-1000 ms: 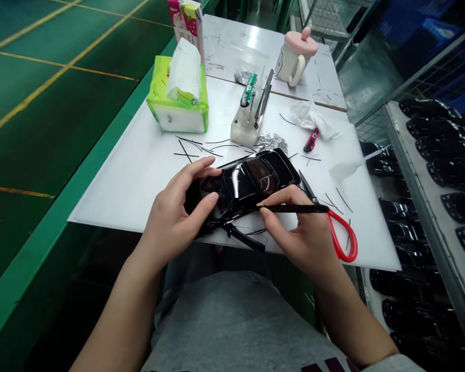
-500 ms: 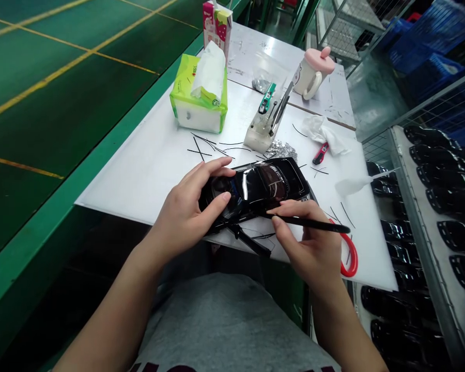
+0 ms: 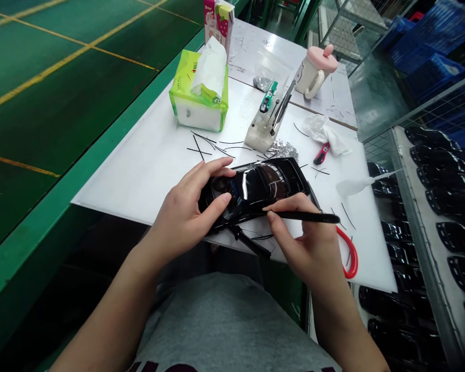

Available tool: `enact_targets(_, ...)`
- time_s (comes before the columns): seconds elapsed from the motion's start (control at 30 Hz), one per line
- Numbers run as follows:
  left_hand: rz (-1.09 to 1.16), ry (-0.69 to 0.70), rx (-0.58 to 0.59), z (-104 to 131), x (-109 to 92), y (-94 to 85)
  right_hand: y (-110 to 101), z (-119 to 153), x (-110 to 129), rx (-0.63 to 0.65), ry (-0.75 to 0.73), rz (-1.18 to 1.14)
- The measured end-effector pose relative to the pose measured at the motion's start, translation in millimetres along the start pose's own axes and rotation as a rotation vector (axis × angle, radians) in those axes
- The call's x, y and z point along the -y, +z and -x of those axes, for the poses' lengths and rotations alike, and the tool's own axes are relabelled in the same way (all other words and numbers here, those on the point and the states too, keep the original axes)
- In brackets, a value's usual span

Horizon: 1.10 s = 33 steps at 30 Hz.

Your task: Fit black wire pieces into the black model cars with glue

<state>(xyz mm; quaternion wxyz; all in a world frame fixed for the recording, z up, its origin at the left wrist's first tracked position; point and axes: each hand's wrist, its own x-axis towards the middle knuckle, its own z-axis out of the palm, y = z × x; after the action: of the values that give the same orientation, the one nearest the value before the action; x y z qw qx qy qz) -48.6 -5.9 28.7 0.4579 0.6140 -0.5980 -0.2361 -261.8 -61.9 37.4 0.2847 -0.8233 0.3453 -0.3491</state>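
Shifted tool (image 3: 310, 217) pinched in right hand (image 3: 310, 240); left hand (image 3: 186, 209) clasping car (image 3: 258, 183) by table edge (image 3: 112, 211)

Green floor (image 3: 19, 62) at L, crossed w/ yellow lines (image 3: 42, 79), some joined at approx right angles. Green-painted beam (image 3: 42, 222) running diagonally alongside white tabletop (image 3: 139, 170). Beyond, paler scuffed surface (image 3: 251, 41), w/ thin brown edge at the seam. Green uprights (image 3: 306, 20) toward top ctr. At R, metal rack (image 3: 430, 258) w/ wire-mesh side (image 3: 383, 137); another rack (image 3: 344, 44) farther back. Blue crates (image 3: 436, 72) in upper R bkgd. Greyish floor strip (image 3: 375, 98) btwn racks, w/ soft reflections. Cool, fairly even light on white surfaces; deep shadow below tabletop & beam.
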Motion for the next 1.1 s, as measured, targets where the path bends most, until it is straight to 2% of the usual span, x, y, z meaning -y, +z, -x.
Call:
enact_targets(0.23, 0.003, -0.025, -0.008, 1.1, -1.2, 0.9, -1.2, -10.8, 9.7, 0.087, 0.092, 0.084)
enact_targets(0.57, -0.019, 0.007, -0.014, -0.1, 1.9, 1.3, 0.6, 1.5, -1.2, 0.011, -0.004, -0.02)
enact_targets(0.87, -0.047, 0.02, -0.005, -0.8, 0.4, 1.0, 3.6, 8.1, -5.5, -0.02, -0.007, -0.104)
enact_targets(0.93, -0.056, 0.021, -0.002, -0.9, 0.0, 1.0, -0.9, 8.5, -0.3, -0.074, 0.01, -0.153)
enact_targets(1.03, -0.072, 0.022, -0.003, -0.8, 0.2, 0.9, -11.7, 9.0, 12.1, -0.281, 0.023, -0.231)
enact_targets(1.1, -0.078, 0.026, -0.007, -0.6, 0.7, 0.9, -16.2, 9.6, 16.7, -0.304, -0.005, -0.218)
